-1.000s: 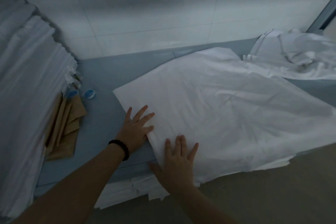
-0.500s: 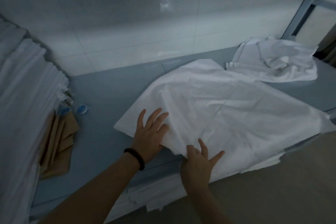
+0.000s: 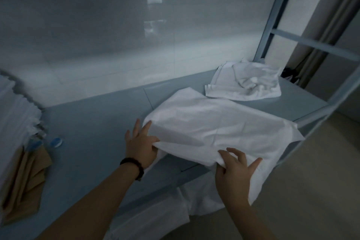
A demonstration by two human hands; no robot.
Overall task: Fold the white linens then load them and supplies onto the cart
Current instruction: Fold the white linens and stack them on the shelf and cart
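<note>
A folded white linen (image 3: 214,126) lies across the blue shelf (image 3: 93,132), its right end hanging over the front edge. My left hand (image 3: 140,145), a black band on its wrist, grips the linen's left edge, fingers pointing up along the side and thumb in the fold. At the near edge my right hand (image 3: 234,171) pinches the cloth. The near left part of the linen is raised off the shelf between both hands. A second, crumpled white linen (image 3: 245,82) sits at the back right of the shelf.
A tall stack of white linens (image 3: 15,122) fills the left side, with brown paper bags (image 3: 25,181) and small blue-capped items (image 3: 56,142) beside it. More white cloth (image 3: 165,216) hangs below the shelf. A blue metal frame (image 3: 272,25) rises at the right, and a tiled wall stands behind.
Both hands went from lying flat on the linen's near left corner to gripping its edge and lifting it. My right hand has shifted to the right along the near edge.
</note>
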